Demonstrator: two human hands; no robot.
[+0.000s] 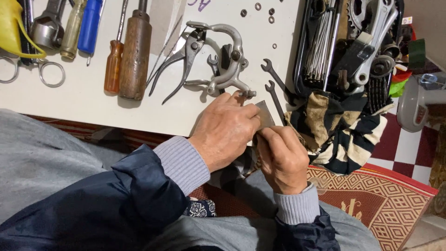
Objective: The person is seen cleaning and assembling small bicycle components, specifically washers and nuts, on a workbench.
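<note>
My left hand (225,130) and my right hand (281,155) meet at the front edge of a white table (83,104). Both pinch a small flat grey piece (265,115), maybe sandpaper or a thin metal plate, with its top edge poking above my fingers. A small metal part may be hidden under the fingers; I cannot tell. A silver brake caliper (230,65) lies just beyond my left hand. Two small open-end wrenches (274,81) lie beside it.
Pliers (179,58), wooden-handled tools (134,53), an orange screwdriver (113,65), scissors (44,72) and loose washers (258,7) lie on the table. A black tray (325,51) of spokes and parts sits right. A striped rag (339,128) hangs off the edge. A patterned rug (367,195) covers the floor.
</note>
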